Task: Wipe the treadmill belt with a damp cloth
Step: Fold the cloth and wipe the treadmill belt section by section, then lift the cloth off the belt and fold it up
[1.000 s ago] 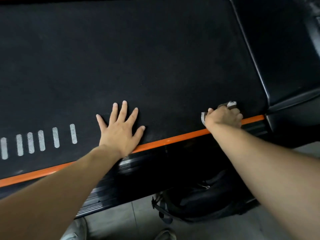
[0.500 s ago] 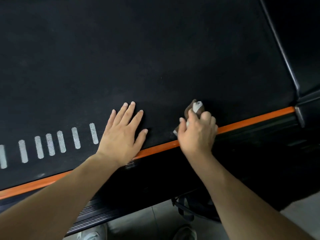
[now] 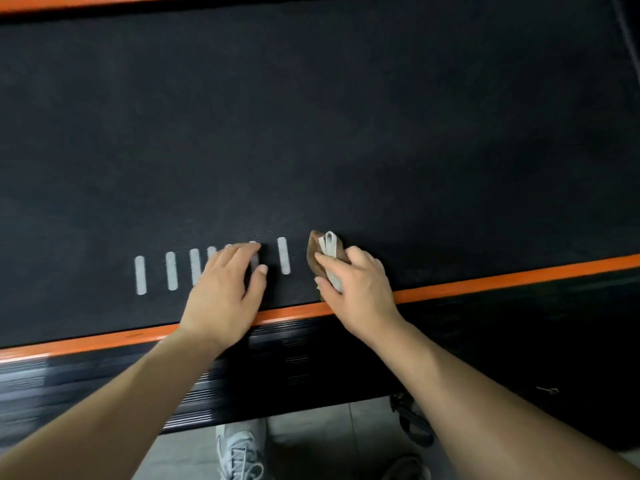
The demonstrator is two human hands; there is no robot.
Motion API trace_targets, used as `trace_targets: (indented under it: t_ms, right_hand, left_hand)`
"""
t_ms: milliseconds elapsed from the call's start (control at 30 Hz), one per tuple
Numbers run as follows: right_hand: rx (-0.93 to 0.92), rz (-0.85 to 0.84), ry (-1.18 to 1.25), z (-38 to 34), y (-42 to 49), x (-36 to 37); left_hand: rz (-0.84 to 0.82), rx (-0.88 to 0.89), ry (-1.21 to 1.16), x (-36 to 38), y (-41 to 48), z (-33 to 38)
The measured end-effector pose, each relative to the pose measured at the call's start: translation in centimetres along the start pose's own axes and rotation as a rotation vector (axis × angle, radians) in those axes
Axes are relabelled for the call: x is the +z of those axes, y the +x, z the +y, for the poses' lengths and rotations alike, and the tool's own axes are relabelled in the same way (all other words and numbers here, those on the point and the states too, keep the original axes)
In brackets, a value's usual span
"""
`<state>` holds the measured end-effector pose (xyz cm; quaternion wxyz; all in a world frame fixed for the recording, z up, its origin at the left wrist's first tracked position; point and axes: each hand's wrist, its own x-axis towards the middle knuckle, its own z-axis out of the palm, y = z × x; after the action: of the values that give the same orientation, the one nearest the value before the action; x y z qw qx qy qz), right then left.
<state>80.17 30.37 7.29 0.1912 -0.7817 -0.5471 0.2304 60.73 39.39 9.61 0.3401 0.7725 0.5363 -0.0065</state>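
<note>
Two hands lie on the black treadmill belt [image 3: 311, 133], near its closer edge. The left hand [image 3: 221, 292] rests flat on the belt with straight fingers, and it covers some of the white dash marks [image 3: 171, 271]. The right hand [image 3: 356, 292] grips a crumpled brown cloth [image 3: 320, 258] with a pale strip, fingers curled over it, and holds it against the belt just beside the last dash. An orange stripe [image 3: 519, 282] runs along the belt edge under both wrists. Below it are a ribbed black side rail [image 3: 104, 382], the tiled floor [image 3: 311, 438] and a light sneaker [image 3: 239, 452].
</note>
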Motion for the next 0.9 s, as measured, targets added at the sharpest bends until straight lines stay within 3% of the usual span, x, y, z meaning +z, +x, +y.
trace_targets:
  t_ms: [67, 167, 433, 733, 900]
  right_hand:
    - [0.1, -0.078, 0.169, -1.7, 0.2, -0.4]
    - [0.191, -0.019, 0.344, -4.9, -0.4, -1.7]
    - [0.18, -0.089, 0.62, -13.8, -4.1, -5.2]
    - [0.208, -0.171, 0.574, -19.3, -8.4, -5.2]
    - [0.09, -0.241, 0.499, -21.6, -12.6, -6.5]
  left_hand:
    - [-0.01, -0.056, -0.048, -1.1, -1.1, -0.7]
    - [-0.023, -0.117, -0.118, -2.7, -2.9, -1.6]
    - [-0.04, -0.265, -0.652, -7.4, -7.8, -1.7]
    - [-0.168, -0.313, -1.227, -11.8, -13.1, 0.0]
    - [-0.161, -0.402, -1.187, -13.2, -19.2, 0.8]
